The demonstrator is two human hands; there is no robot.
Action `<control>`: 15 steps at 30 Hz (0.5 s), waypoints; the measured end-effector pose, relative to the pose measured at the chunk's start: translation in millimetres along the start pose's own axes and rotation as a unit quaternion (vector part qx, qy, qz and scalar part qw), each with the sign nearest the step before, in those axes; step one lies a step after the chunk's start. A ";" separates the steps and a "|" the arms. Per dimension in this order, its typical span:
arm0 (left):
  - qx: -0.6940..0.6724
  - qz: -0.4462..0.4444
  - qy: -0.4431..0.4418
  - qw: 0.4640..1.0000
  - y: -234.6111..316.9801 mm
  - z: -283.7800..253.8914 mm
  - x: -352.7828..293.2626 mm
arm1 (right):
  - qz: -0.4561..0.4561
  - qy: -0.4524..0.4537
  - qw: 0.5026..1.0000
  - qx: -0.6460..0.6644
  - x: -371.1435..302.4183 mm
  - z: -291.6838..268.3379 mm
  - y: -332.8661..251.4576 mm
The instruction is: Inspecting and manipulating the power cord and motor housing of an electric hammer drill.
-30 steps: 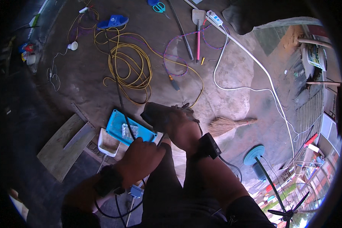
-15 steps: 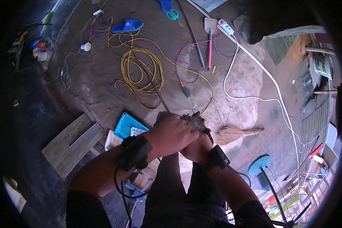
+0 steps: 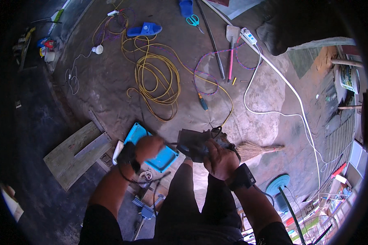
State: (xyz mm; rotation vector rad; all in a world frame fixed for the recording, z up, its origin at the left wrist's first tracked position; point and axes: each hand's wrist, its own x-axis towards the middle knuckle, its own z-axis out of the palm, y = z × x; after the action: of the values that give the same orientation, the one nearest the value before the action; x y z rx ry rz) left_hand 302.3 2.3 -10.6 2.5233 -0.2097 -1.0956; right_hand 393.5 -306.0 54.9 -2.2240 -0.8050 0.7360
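Note:
My right hand [image 3: 223, 161] grips a dark, boxy tool-like object [image 3: 192, 143] in front of my knees. The yellow cord runs up to the object's far side; its exact kind cannot be made out. Off to the left, my left hand [image 3: 149, 149] is smeared by motion above a blue tray [image 3: 166, 159]. A short dark strip shows between that hand and the object, but whether the hand holds it is unclear. Right beside my right hand lies a straw hand broom [image 3: 253, 149].
Ahead lie a coiled yellow cord [image 3: 155, 81], a screwdriver [image 3: 203, 103], scissors [image 3: 194, 20], a blue slipper [image 3: 145, 29], a pink-handled shovel [image 3: 231, 53] and a white power strip [image 3: 248, 36]. A wooden board [image 3: 73, 157] is at left, a round green stand [image 3: 278, 184] at right.
My hands were together on the object; now the left has moved away to the left. The long dark rod that crossed the yellow coil no longer shows clearly there. The object's flat side has come into view.

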 end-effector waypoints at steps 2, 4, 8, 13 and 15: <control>-0.184 -0.044 -0.039 0.981 26.2 26.1 -34.1 | -0.016 0.014 0.999 -0.025 -2.2 7.0 12.4; -0.370 -0.102 -0.087 0.919 55.2 28.2 -57.2 | -0.031 0.009 0.999 -0.030 -4.1 9.4 18.5; -0.548 -0.156 -0.184 0.801 80.5 23.4 -80.3 | -0.054 -0.050 0.996 -0.058 -18.9 6.1 26.9; -0.381 -0.123 -0.034 0.916 81.8 55.1 -105.0 | -0.073 -0.021 0.997 -0.023 -29.5 8.6 29.6; -0.252 -0.129 0.009 0.959 73.9 72.7 -106.4 | -0.090 0.008 0.996 -0.024 -32.2 8.9 30.4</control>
State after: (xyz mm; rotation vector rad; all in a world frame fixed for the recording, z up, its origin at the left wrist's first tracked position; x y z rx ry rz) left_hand 177.5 -55.9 45.1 2.1318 0.3731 -1.0547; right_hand 376.7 -343.4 36.2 -2.1618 -1.0085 0.6171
